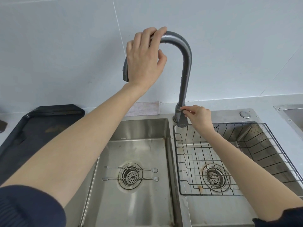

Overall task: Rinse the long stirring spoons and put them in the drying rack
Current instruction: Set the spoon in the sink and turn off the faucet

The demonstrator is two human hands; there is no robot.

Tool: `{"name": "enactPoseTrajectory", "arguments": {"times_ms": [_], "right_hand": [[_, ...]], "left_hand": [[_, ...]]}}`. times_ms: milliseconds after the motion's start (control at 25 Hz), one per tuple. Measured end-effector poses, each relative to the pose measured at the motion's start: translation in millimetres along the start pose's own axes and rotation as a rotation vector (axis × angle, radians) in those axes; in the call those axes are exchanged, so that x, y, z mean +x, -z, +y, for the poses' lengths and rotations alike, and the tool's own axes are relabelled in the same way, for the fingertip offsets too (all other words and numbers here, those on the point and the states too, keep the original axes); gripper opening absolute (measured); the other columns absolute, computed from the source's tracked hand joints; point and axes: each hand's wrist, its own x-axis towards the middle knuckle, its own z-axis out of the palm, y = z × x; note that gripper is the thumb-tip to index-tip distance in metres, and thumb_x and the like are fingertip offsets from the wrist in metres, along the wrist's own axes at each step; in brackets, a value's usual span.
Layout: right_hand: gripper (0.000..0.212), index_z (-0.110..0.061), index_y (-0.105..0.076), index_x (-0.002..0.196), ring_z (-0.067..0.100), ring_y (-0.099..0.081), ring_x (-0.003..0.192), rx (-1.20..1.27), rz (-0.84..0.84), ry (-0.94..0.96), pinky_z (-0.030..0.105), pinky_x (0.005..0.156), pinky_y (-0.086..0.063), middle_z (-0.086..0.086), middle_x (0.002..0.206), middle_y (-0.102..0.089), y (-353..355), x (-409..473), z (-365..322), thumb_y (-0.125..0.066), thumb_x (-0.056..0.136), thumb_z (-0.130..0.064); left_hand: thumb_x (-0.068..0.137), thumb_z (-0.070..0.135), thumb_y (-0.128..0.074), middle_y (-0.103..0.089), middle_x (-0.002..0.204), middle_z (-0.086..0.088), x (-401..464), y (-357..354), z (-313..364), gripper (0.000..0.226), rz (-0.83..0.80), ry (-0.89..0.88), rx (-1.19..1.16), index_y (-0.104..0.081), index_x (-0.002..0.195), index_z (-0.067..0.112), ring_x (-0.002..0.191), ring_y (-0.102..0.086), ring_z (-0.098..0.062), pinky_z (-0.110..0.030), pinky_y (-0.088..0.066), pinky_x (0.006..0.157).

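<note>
Head view: spoons (131, 174) well below left hand (144, 63).

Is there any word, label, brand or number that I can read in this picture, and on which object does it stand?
No text can be read.
A tiny dark mark on the back wall of the left sink basin may be a stamp; too small to read.
The faucet, wire drying rack and black tray show none.
</note>
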Motion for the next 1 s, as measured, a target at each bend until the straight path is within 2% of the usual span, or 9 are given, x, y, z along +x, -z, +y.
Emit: {"name": "enactPoseTrajectory", "arguments": {"times_ms": [120, 240, 400, 600, 760, 920, 1000], "right_hand": [[0.022, -0.012, -0.071, 0.105, 0.027, -0.064, 0.094, -0.025, 0.001, -0.008, 0.012, 0.068, -0.039, 0.015, 0.105, -0.070, -2.7, -1.0, 0.2, -0.054, 0.091, -0.009], [0.023, -0.012, -0.071, 0.106, 0.019, -0.058, 0.086, -0.025, 0.002, -0.006, 0.012, 0.066, -0.033, 0.015, 0.105, -0.071, -2.9, -3.4, -1.4, -0.053, 0.092, -0.009], [0.024, -0.015, -0.071, 0.106, 0.026, -0.065, 0.097, 0.000, -0.004, -0.066, 0.020, 0.074, -0.043, 0.015, 0.102, -0.073, -1.4, -3.8, -5.5, -0.052, 0.092, -0.011], [0.033, -0.017, -0.059, 0.123, 0.016, -0.056, 0.088, -0.068, -0.024, -0.037, 0.027, 0.081, -0.047, 0.007, 0.118, -0.065, 0.0, -9.6, -19.0, -0.051, 0.091, -0.012], [0.038, -0.016, -0.053, 0.129, 0.012, -0.052, 0.089, -0.069, -0.032, 0.027, 0.029, 0.082, -0.047, 0.007, 0.124, -0.058, 0.2, -19.5, -33.6, -0.050, 0.091, -0.012], [0.039, -0.016, -0.051, 0.131, 0.023, -0.058, 0.106, -0.101, -0.100, 0.076, 0.030, 0.093, -0.044, 0.010, 0.124, -0.058, -6.0, -37.6, -46.7, -0.050, 0.092, -0.014], [0.040, -0.017, -0.050, 0.132, 0.027, -0.058, 0.107, -0.129, -0.142, 0.085, 0.030, 0.094, -0.043, 0.009, 0.124, -0.058, -13.2, -47.0, -49.6, -0.049, 0.093, -0.015]], "left_hand": [[0.075, 0.013, -0.045, -0.063, 0.118, -0.001, -0.7, 1.3, -0.6, 0.050, -0.021, -0.012, 0.002, -0.054, 0.124, 0.021, 0.102, -0.059, -0.024, -0.034, -0.044, 0.081], [0.074, 0.012, -0.047, -0.064, 0.116, -0.001, -1.4, 1.3, -1.8, 0.052, -0.020, -0.032, 0.018, -0.054, 0.124, 0.020, 0.099, -0.060, -0.024, -0.034, -0.046, 0.077], [0.076, 0.008, -0.046, -0.061, 0.122, -0.003, -0.3, 7.4, -4.0, 0.055, -0.094, -0.058, 0.012, -0.050, 0.130, 0.019, 0.103, -0.058, -0.027, -0.037, -0.046, 0.078], [0.085, 0.010, -0.042, -0.040, 0.145, -0.003, 2.1, 21.5, -6.5, 0.059, -0.277, -0.103, -0.073, -0.031, 0.142, 0.019, 0.126, -0.041, -0.026, -0.038, -0.036, 0.096], [0.090, 0.012, -0.042, -0.021, 0.155, -0.002, -5.5, 36.0, -15.1, 0.058, -0.380, -0.104, -0.148, -0.023, 0.145, 0.017, 0.141, -0.023, -0.021, -0.039, -0.029, 0.109], [0.092, 0.014, -0.042, -0.016, 0.157, -0.003, -21.6, 53.7, -26.0, 0.059, -0.417, -0.059, -0.240, -0.019, 0.146, 0.014, 0.144, -0.017, -0.022, -0.041, -0.029, 0.112], [0.092, 0.015, -0.043, -0.016, 0.157, -0.002, -32.3, 60.8, -35.5, 0.059, -0.429, -0.040, -0.257, -0.019, 0.146, 0.014, 0.144, -0.018, -0.021, -0.038, -0.028, 0.112]]}}
